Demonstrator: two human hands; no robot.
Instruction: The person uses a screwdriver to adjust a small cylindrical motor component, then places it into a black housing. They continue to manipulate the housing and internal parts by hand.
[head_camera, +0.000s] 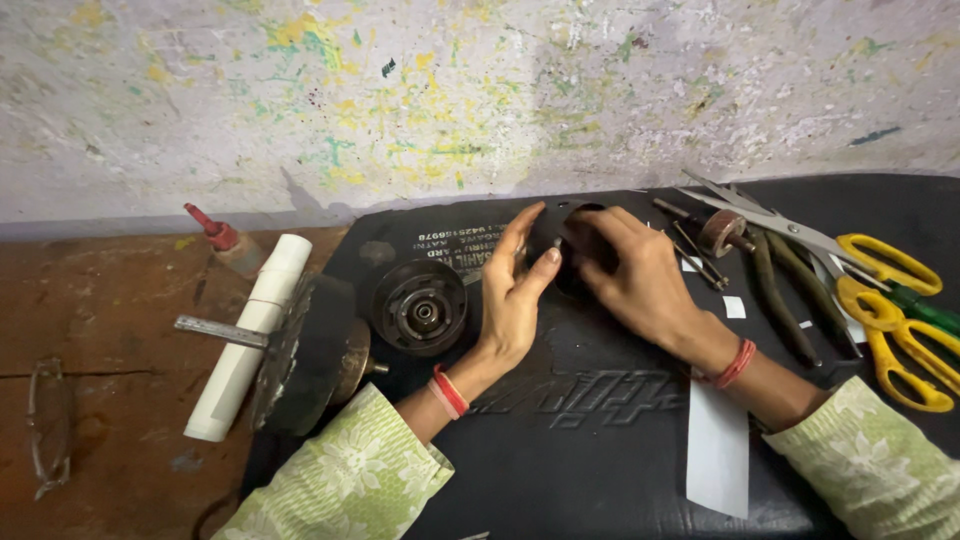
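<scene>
I see a dark round part at upper centre on the black mat, gripped by both hands: left hand closed on its left edge, right hand covering its right. A black rotor lies just left; scissors far right.

Rough plastered wall behind, whitish grey, flecked with yellow, green and blue paint, scuffed and patchy. Below it, worn reddish-brown wooden bench top, scratched and stained. Black mat spread over the right part, embossed lettering. Soft, even light, faint shadows along the wall's base.
</scene>
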